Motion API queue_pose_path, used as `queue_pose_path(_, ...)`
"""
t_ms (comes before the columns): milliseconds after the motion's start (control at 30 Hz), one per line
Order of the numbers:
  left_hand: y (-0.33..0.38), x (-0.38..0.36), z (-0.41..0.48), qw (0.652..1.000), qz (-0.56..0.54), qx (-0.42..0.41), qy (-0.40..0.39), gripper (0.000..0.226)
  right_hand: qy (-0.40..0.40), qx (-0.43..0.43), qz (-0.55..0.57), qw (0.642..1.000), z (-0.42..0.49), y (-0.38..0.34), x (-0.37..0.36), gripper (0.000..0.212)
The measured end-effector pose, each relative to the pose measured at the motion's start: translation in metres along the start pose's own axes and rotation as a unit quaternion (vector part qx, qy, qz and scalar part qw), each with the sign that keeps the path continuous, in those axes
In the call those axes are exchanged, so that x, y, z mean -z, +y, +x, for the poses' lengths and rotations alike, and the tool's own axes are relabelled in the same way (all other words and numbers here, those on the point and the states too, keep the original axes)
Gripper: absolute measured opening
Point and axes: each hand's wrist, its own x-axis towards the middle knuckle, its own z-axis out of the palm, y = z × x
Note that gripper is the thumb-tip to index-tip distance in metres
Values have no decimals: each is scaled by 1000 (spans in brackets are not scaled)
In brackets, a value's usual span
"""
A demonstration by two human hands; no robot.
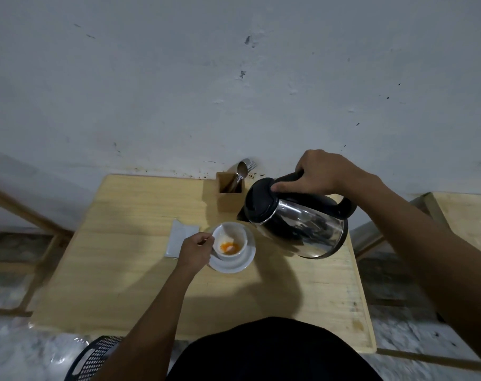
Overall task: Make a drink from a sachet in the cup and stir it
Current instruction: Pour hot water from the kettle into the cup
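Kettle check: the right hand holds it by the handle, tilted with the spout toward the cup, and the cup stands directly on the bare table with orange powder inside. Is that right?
Not quite. In the head view the cup stands on a white saucer, not directly on the table. The rest holds: the right hand holds the kettle by its handle, spout tilted toward the cup, with orange powder inside.

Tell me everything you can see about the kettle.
The kettle has a shiny metal body, a black lid and a black handle. The right hand grips the handle, thumb resting on the lid, holding it in the air above the wooden table. It is tipped to the left, its black spout just above the rim of the white cup. No stream of water can be made out.
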Motion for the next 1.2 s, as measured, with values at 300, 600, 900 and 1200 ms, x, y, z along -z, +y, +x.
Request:
queue_pose_path(300, -9, 0, 6, 999, 18, -26, -8, 14, -41, 10, -41, 998, 6, -20, -11, 74)
queue_pose_path(600, -11, -2, 9, 999, 15, -30, -8, 13, -70, 15, -94, 993, 9, -33, -10, 71)
queue_pose_path(900, -15, -2, 12, 999, 18, -36, -4, 14, -87, 4, -101, 991, 10, -31, -7, 70)
queue_pose_path(1200, -15, -3, 11, 999, 19, -39, 6, 18, -87, 2, -100, 991, 9, -29, -5, 68)
